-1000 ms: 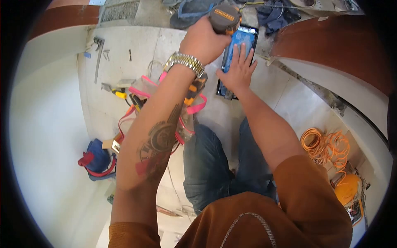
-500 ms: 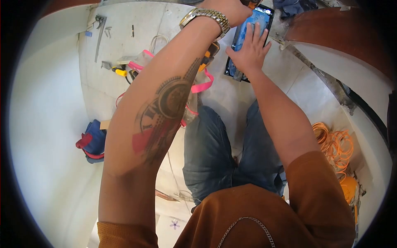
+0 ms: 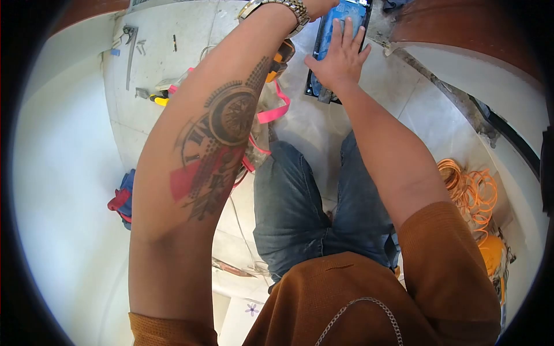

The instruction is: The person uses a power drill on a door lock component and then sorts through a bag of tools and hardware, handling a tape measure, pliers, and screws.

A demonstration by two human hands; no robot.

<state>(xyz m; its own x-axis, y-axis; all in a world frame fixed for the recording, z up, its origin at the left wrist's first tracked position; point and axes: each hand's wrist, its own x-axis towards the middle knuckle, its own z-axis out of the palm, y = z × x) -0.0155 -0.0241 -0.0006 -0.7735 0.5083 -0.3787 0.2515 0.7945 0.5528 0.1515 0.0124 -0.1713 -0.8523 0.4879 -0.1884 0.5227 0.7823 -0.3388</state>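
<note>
My right hand (image 3: 341, 60) lies flat with fingers spread on a long blue-covered panel (image 3: 349, 10) with a black edge. A short grey bar (image 3: 325, 96) crosses its near end, by my palm. My left hand (image 3: 317, 8), below a metal-band watch (image 3: 300, 12), is partly cut off by the top edge of the view. It is closed round an orange-and-black power tool (image 3: 280, 60), whose rear end shows beyond my forearm. The tool's front is out of view. A pink strap (image 3: 274, 112) lies on the floor near the tool.
On the tiled floor at left lie a metal square (image 3: 131, 57), small screws (image 3: 141, 47) and a yellow-handled tool (image 3: 158, 100). A blue and red bag (image 3: 122, 199) rests by the white wall. Coiled orange cable (image 3: 470, 190) is at right. My knees (image 3: 294, 184) are close behind the panel.
The view has shifted, so the panel and my hands sit higher in it and my left hand is more cut off. My right hand stays spread on the panel.
</note>
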